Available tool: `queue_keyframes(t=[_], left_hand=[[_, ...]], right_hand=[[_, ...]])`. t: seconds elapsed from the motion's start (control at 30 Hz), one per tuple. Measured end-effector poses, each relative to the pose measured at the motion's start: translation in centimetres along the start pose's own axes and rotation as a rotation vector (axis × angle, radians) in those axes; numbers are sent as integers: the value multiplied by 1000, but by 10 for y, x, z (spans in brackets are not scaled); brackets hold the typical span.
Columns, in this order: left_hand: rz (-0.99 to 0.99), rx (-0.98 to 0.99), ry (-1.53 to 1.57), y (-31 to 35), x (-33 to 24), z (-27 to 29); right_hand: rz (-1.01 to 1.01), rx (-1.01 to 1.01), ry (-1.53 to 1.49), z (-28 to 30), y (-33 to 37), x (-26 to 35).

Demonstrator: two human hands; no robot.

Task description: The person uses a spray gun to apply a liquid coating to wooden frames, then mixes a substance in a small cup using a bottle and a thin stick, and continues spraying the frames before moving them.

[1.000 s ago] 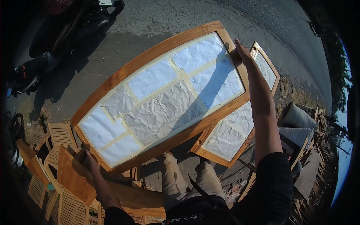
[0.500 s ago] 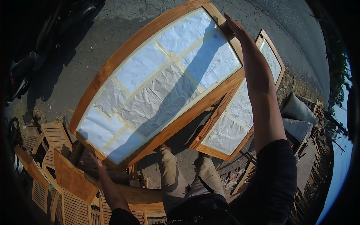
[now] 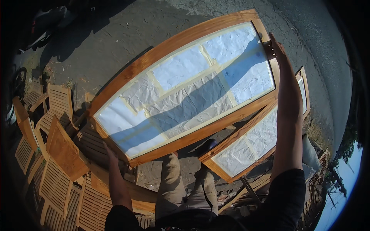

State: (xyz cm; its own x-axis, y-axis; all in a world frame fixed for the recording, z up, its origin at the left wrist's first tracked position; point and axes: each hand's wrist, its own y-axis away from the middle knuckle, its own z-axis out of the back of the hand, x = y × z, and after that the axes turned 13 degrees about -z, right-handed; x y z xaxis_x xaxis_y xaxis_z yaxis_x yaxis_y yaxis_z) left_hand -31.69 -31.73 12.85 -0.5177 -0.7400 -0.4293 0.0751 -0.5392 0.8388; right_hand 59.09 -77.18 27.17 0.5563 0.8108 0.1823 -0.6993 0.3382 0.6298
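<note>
A large wood-framed panel (image 3: 221, 130), with one bowed long side and paper and tape masking its middle, is held between my hands, slanting across the view. My left hand (image 3: 111, 154) grips its lower-left end, the fingers partly hidden by the frame. At the opposite short end, beside the slots in the wood, my right hand (image 3: 279, 50) holds the edge; its fingertips are partly out of sight behind it. A smaller wood-framed panel (image 3: 231, 176), masked the same way, lies lower right, partly covered by the large one and by my right arm.
Slatted wooden chairs (image 3: 58, 188) and a flat board (image 3: 63, 148) crowd the lower left. A parked motorcycle (image 3: 50, 25) stands at the upper left. Wood scraps (image 3: 314, 192) and a pale sack (image 3: 310, 154) lie at the right. Cracked pavement (image 3: 304, 34) runs along the far side.
The large panel has shifted rightward in view and turned slightly clockwise, both my hands staying at its ends. The view has shifted too, and the smaller panel shows lower.
</note>
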Motion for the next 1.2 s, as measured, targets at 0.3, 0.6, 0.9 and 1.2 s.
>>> queue_keyframes(t=[0.3, 0.6, 0.9, 1.2], left_hand=[[128, -128, -78, 24, 3, -9], [168, -145, -15, 27, 22, -2], [113, -138, 71, 20, 40, 12], [38, -48, 89, 35, 25, 8]], right_hand=[[3, -2, 80, -10, -10, 0], [-23, -10, 93, -3, -36, -13], [-47, 14, 36, -17, -57, -14], [75, -64, 40, -33, -47, -17]])
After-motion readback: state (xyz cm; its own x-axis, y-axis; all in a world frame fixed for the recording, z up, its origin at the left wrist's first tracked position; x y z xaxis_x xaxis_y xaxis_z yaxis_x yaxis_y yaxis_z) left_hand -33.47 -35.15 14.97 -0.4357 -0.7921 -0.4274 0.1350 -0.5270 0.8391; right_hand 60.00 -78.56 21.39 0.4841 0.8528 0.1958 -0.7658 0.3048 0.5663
